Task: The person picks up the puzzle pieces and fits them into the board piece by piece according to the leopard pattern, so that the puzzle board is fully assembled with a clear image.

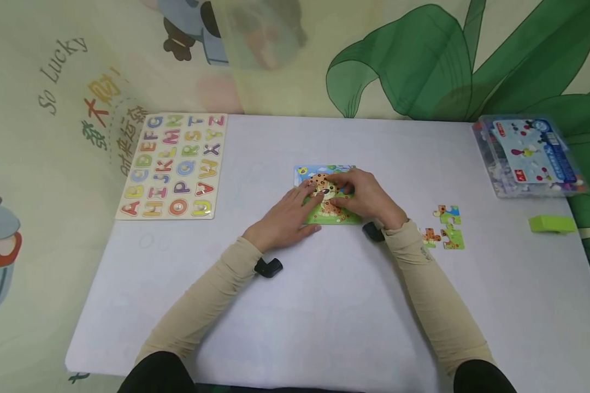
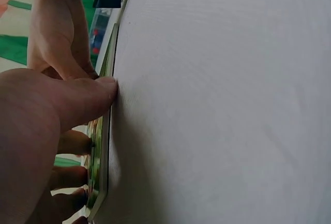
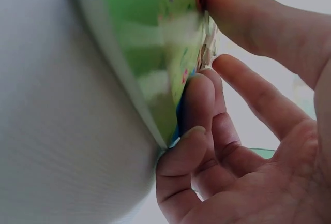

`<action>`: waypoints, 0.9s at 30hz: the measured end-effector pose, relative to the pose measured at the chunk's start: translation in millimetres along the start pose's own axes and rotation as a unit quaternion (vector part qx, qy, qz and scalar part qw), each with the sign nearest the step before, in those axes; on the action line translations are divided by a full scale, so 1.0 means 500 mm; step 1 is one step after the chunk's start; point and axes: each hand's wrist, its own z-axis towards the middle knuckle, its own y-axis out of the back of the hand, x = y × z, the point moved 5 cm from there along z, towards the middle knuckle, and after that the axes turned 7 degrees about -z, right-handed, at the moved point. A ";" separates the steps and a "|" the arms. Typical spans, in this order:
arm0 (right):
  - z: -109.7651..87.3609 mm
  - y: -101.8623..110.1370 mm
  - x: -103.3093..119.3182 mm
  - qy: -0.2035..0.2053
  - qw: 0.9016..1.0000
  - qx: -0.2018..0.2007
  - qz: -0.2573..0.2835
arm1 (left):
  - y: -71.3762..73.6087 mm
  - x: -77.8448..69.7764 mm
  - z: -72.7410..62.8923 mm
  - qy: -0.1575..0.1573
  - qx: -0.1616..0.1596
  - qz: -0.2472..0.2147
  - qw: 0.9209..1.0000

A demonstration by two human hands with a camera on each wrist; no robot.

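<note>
A small jigsaw puzzle (image 1: 337,218) with a spotted cartoon animal on a green and blue ground lies in the middle of the table. My left hand (image 1: 287,216) rests on its left side with fingers spread, and the thumb (image 2: 95,97) touches the near edge of the board. On the right part, my right hand (image 1: 366,195) bends over the picture. Its thumb (image 3: 232,14) and index finger seem to pinch a puzzle piece (image 3: 208,43) at the surface, mostly hidden by the fingers. The other fingers curl at the board's edge.
Several loose puzzle pieces (image 1: 453,237) lie right of the right wrist. A wooden alphabet board (image 1: 216,191) is at the back left. A clear plastic box (image 1: 536,150) stands at the back right, with a green block (image 1: 552,224) in front of it.
</note>
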 end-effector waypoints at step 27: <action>0.000 -0.010 0.009 -0.045 0.998 -0.031 -0.021 | -0.001 -0.001 -0.006 -0.001 0.023 0.003 1.000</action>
